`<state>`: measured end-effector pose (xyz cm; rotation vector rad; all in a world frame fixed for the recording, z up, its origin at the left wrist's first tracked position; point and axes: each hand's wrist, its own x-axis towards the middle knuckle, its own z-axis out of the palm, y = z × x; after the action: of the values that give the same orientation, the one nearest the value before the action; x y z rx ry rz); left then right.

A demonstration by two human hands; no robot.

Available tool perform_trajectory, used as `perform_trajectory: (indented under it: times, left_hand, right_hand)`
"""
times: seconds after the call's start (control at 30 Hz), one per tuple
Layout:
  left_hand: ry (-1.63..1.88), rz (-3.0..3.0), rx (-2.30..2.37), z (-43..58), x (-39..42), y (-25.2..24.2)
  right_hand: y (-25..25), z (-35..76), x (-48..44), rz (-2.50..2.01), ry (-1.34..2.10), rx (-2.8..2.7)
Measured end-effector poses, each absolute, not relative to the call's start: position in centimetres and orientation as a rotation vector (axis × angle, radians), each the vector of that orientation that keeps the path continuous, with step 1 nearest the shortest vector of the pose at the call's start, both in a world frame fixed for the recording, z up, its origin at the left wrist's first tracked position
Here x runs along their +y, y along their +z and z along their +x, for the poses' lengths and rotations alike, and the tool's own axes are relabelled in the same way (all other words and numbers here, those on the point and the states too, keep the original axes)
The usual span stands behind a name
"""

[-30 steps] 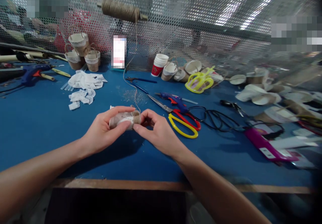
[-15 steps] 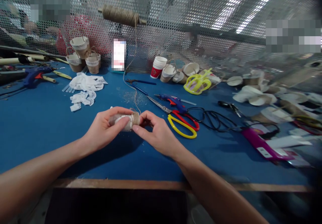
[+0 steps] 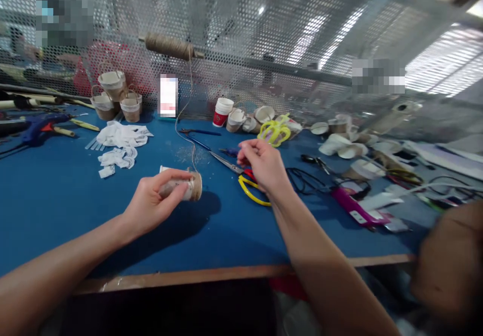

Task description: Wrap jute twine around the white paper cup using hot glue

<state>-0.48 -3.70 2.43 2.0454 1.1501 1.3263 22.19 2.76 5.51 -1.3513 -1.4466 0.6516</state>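
- what is the left hand (image 3: pixel 156 198) holding?
- it is grasping a paper cup (image 3: pixel 170 184) sideways, between the thumb and the fingers. at the right of this grip, jute twine (image 3: pixel 196 187) is wound around the end of the cup.
- where does the loose strand go?
- it runs beyond the grip, up to the spool (image 3: pixel 169 47) before the perforated metal screen (image 3: pixel 241 34).
- and the right hand (image 3: pixel 264 165)?
- its fingers are curled, but i cannot tell whether they hold something. it is well apart from the cup, partly covering the scissors (image 3: pixel 236 168) and a blue glue gun (image 3: pixel 231 152).
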Motion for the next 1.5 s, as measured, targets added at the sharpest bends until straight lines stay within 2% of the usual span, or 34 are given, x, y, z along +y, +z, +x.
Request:
perform_trajectory:
  times: [0.1,0.17,0.43,0.7,0.9,0.97,1.5]
  left_hand:
    - [1.359,2.076,1.112,-0.4,-3.8,2.4]
    - [1.378,2.096,1.091,-0.4,-3.9,2.3]
    - [1.382,2.192,1.021,-0.2,-4.1,2.0]
    - [1.404,2.27,0.941,-0.2,-4.3,2.1]
    - [1.401,2.357,0.867,-0.2,-4.6,2.2]
    - [1.401,2.371,0.857,-0.2,-4.6,2.2]
    - [1.276,2.311,1.019,-0.5,-4.3,1.9]
  right_hand:
    - [6.3,24.8,4.5,-1.672,0.345,-1.497]
    - [6.2,26.3,5.6,-1.817,0.296,-1.51]
    - [3.3,28.1,8.3,-2.233,0.572,-1.594]
    - [5.7,26.3,5.8,-1.904,0.676,-1.493]
    - [7.5,24.3,2.4,-1.366,1.196,-1.421]
    - [7.4,23.7,1.3,-1.269,1.272,-1.5]
    - [8.2,23.3,-3.2,-1.571,1.002,-1.982]
